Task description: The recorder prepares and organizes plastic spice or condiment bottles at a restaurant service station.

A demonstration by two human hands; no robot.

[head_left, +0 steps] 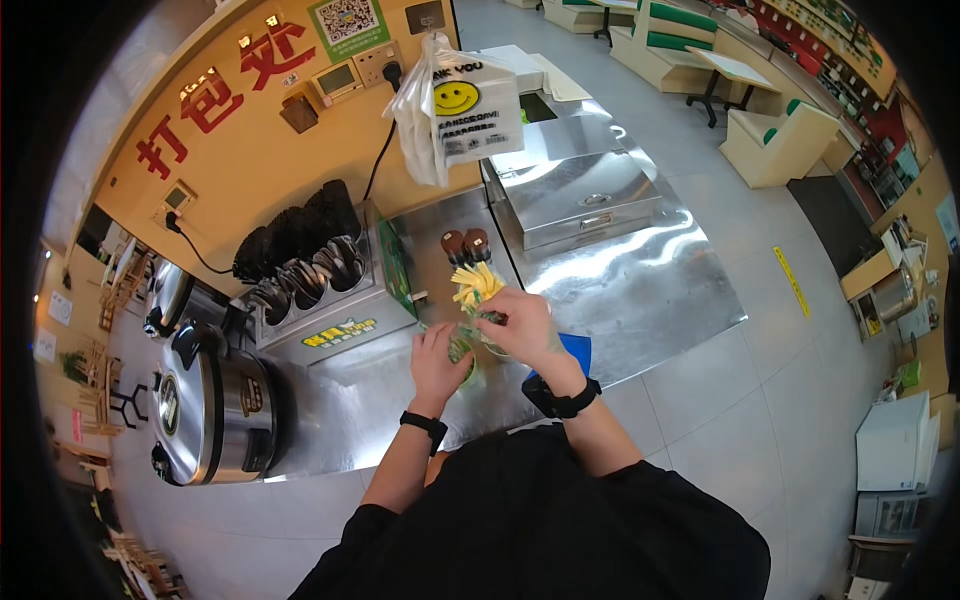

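Note:
My left hand (435,362) curls over a small green-tinted container (461,354) on the steel counter, thumb and fingers around its near side. Just right of it, my right hand (519,321) has thumb and forefinger pinched together on a thin green piece (474,301), partly hidden by the fingers. Beyond the right fingertips stands a bunch of yellow strips (478,281), whose holder is mostly covered by the hand. Behind the strips are two dark bottles with brown caps (463,243). A flat blue object (577,351) lies under my right wrist.
Left of my hands sits a steel utensil box (337,334) with dark spoons (304,283). A large rice cooker (217,405) stands at the counter's left end. White plastic bags (469,109) hang on the wall. A lidded steel bin (581,195) is set into the counter (622,300).

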